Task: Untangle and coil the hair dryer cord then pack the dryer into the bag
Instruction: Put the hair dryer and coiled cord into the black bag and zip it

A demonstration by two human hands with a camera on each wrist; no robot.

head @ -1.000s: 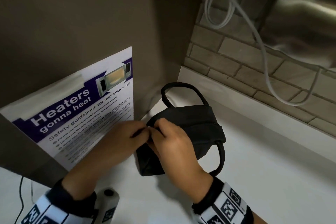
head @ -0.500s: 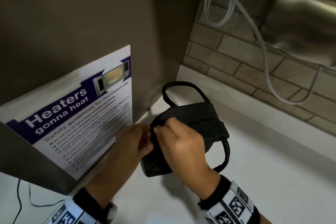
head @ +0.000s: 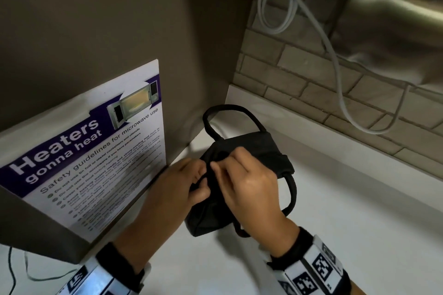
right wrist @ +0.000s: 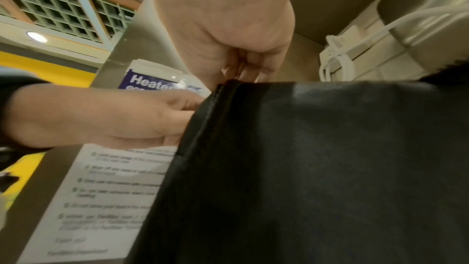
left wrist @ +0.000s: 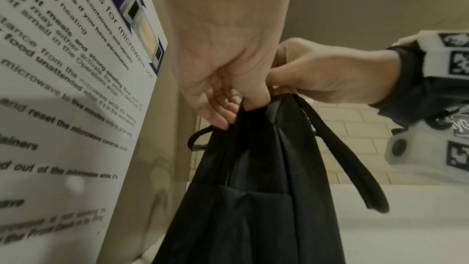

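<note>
A black fabric bag (head: 256, 151) with two loop handles is held just above the white counter (head: 335, 223). My left hand (head: 187, 182) pinches the bag's top edge (left wrist: 243, 113) from the left. My right hand (head: 242, 179) pinches the same edge (right wrist: 228, 85) from the right, fingers curled on the fabric. The bag hangs down below both hands in the wrist views. One handle (head: 230, 112) arches at the back, the other (head: 291, 194) loops at the right. The hair dryer and its cord are not in sight.
A grey cabinet side with a microwave safety poster (head: 96, 155) stands close on the left. A brick wall (head: 311, 84) with a white cable (head: 335, 62) runs behind. A steel appliance (head: 395, 19) hangs at the top right. A thin dark wire (head: 14, 270) lies at the bottom left.
Both hands have worked along the bag's top edge and lifted it slightly, and the bag has shifted a little to the right. The white object near my left wrist has left the view.
</note>
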